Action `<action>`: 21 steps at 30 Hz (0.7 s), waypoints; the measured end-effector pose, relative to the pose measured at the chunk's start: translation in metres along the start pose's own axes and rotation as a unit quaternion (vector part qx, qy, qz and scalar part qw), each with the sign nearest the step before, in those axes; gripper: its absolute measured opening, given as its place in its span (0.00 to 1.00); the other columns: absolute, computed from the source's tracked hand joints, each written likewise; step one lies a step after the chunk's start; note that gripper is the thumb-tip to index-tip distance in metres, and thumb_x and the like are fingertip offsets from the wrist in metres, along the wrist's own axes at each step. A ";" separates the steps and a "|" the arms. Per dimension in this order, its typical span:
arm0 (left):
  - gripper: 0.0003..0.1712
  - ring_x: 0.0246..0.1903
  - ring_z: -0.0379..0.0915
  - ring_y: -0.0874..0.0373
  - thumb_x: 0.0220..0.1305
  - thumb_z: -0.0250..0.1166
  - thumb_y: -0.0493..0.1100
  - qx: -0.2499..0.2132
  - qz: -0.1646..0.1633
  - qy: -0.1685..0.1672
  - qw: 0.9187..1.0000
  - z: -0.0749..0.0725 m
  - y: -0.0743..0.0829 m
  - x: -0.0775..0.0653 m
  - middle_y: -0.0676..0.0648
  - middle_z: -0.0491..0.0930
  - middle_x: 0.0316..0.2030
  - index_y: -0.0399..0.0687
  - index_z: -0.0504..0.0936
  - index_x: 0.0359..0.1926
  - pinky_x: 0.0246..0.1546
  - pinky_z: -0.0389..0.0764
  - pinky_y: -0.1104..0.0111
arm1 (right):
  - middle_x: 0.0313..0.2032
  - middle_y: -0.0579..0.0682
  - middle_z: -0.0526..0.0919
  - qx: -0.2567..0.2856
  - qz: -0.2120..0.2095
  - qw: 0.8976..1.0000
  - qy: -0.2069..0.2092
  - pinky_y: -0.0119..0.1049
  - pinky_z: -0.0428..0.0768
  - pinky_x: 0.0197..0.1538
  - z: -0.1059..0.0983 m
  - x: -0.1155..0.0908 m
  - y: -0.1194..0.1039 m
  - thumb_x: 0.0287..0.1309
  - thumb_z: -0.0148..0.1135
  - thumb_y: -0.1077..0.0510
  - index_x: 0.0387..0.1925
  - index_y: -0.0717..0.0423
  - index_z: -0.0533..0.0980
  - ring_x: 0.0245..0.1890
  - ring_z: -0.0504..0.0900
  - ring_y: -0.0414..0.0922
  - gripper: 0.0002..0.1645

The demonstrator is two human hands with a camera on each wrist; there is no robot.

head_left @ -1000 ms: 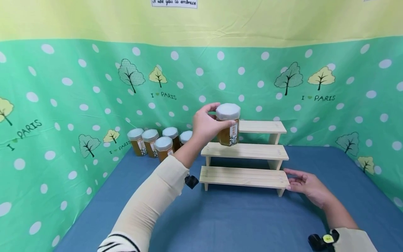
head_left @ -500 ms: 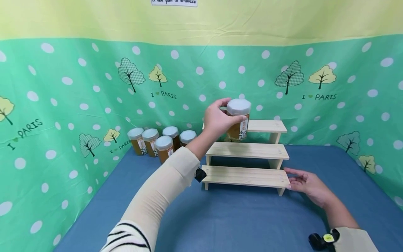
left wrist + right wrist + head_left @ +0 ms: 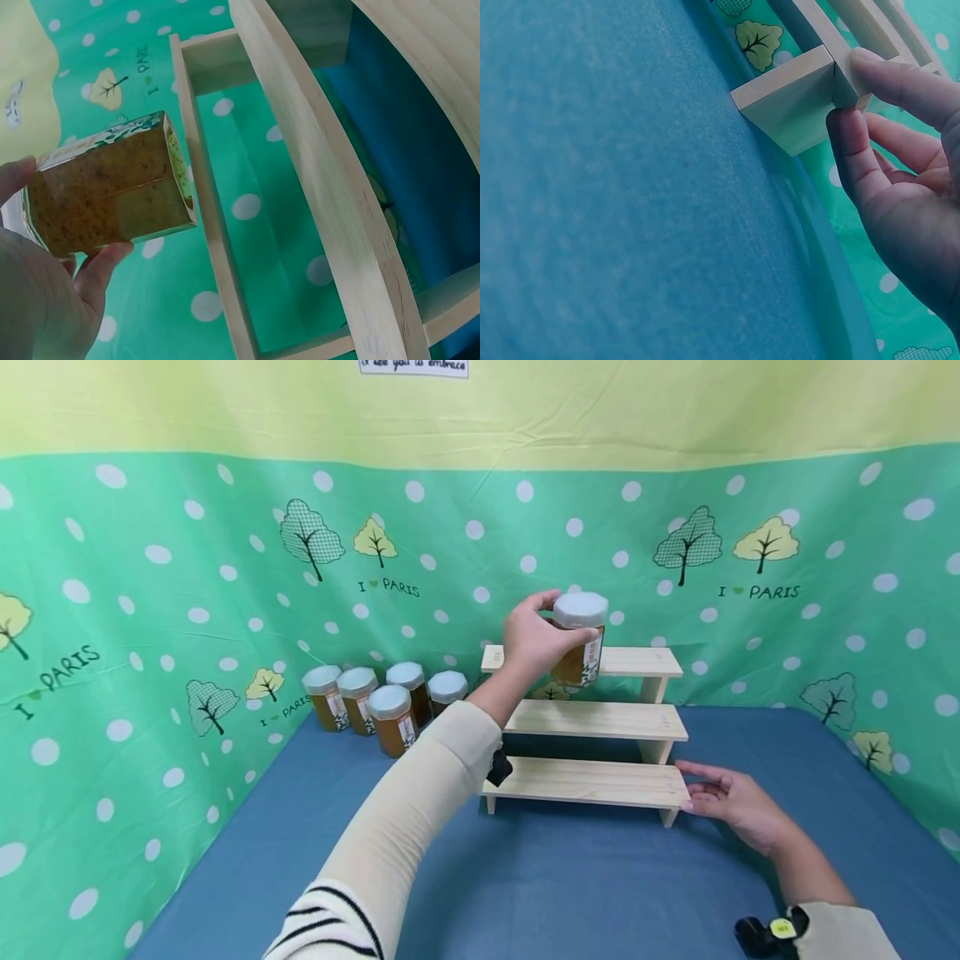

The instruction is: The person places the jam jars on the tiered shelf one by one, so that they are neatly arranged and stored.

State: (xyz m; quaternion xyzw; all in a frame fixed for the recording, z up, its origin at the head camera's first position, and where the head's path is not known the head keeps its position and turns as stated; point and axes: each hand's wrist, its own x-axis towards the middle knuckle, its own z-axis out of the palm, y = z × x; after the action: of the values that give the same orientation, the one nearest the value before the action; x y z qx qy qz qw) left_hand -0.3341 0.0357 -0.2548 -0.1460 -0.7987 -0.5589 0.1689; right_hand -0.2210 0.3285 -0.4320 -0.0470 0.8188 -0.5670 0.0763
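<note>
My left hand point(image 3: 534, 639) grips an amber-filled jar point(image 3: 579, 647) with a whitish lid and a printed label. The jar is held upright in front of the top step of a three-step wooden rack point(image 3: 592, 718). From the left wrist view, the jar point(image 3: 112, 187) stays apart from the rack's planks point(image 3: 319, 172), with thumb and fingers around its lid end. My right hand point(image 3: 738, 806) is at the right end of the lowest step. In the right wrist view, thumb and a finger of that hand point(image 3: 907, 165) pinch the plank end point(image 3: 847, 79).
Several similar jars point(image 3: 393, 727) stand grouped on the blue cloth point(image 3: 570, 885), left of the rack. Behind everything hangs a green and yellow backdrop point(image 3: 450, 552) with dots and trees. A small black camera point(image 3: 765, 935) sits on the right wrist.
My left hand has carried the jar to the right and slightly up, in front of the top step. More of the jars on the left show. The right hand keeps its place.
</note>
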 end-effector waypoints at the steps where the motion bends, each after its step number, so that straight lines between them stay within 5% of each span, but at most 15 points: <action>1: 0.42 0.42 0.75 0.62 0.44 0.80 0.52 0.002 0.000 0.000 1.000 0.001 0.000 0.000 0.55 0.78 0.50 0.51 0.76 0.62 0.40 0.79 0.70 | 0.52 0.66 0.79 0.000 0.000 1.000 -0.001 0.32 0.80 0.45 0.000 0.000 0.000 0.59 0.68 0.58 0.71 0.73 0.54 0.43 0.82 0.39 0.47; 9: 0.42 0.44 0.75 0.62 0.45 0.80 0.53 0.007 -0.005 0.001 1.000 0.009 -0.003 0.004 0.54 0.78 0.52 0.51 0.75 0.63 0.41 0.80 0.71 | 0.52 0.67 0.79 0.004 0.001 1.000 -0.004 0.32 0.81 0.45 0.000 0.000 0.001 0.60 0.68 0.58 0.71 0.72 0.54 0.43 0.82 0.39 0.47; 21: 0.37 0.49 0.76 0.59 0.49 0.78 0.53 -0.060 0.040 0.044 0.996 0.031 -0.021 0.004 0.53 0.76 0.51 0.51 0.75 0.59 0.43 0.80 0.70 | 0.54 0.67 0.78 0.008 -0.001 1.000 -0.011 0.33 0.81 0.45 -0.003 0.002 0.005 0.60 0.68 0.58 0.71 0.71 0.54 0.44 0.82 0.39 0.47</action>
State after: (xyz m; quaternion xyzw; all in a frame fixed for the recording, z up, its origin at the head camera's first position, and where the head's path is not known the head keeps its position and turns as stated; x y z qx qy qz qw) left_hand -0.3501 0.0578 -0.2806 -0.1629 -0.7489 -0.6045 0.2173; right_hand -0.2230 0.3329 -0.4358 -0.0530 0.8133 -0.5732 0.0847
